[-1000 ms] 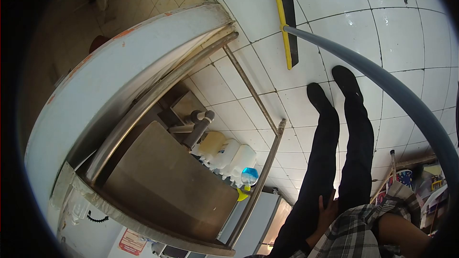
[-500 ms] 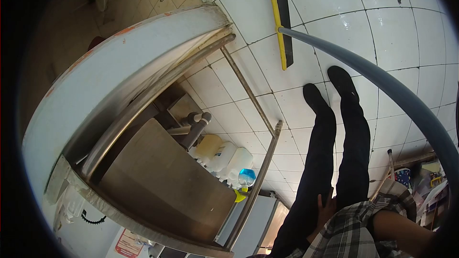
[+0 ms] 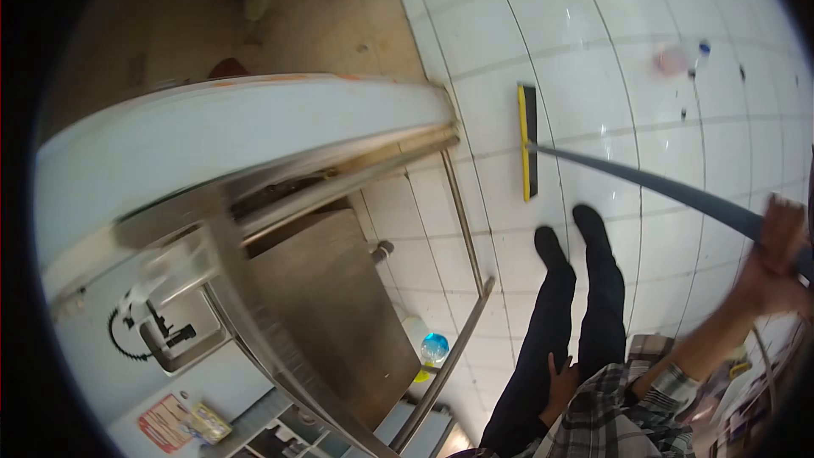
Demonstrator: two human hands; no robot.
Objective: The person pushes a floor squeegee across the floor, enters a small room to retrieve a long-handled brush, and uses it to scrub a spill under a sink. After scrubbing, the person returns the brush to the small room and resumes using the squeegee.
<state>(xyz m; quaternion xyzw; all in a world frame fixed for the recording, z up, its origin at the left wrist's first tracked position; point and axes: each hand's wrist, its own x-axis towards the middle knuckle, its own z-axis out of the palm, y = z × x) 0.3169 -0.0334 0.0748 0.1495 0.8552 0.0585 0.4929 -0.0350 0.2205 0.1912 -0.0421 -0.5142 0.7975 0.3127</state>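
My right hand (image 3: 770, 246) grips the grey pole (image 3: 661, 185) of the yellow-and-black squeegee (image 3: 528, 174) on white floor tiles (image 3: 593, 59); my left hand (image 3: 560, 386) rests loosely on my thigh (image 3: 532, 348). Sweeping leftward could bang the tubular steel frame (image 3: 464, 219).

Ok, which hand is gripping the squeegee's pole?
The right hand, wrapped around the grey pole; the left hand rests against the dark trousers instead.

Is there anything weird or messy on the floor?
Yes: a pinkish thing and a small blue one sit on the white tiles, up and right of the squeegee head in the picture, with dark specks nearby. They look odd against all that white, but are too blurry to name.
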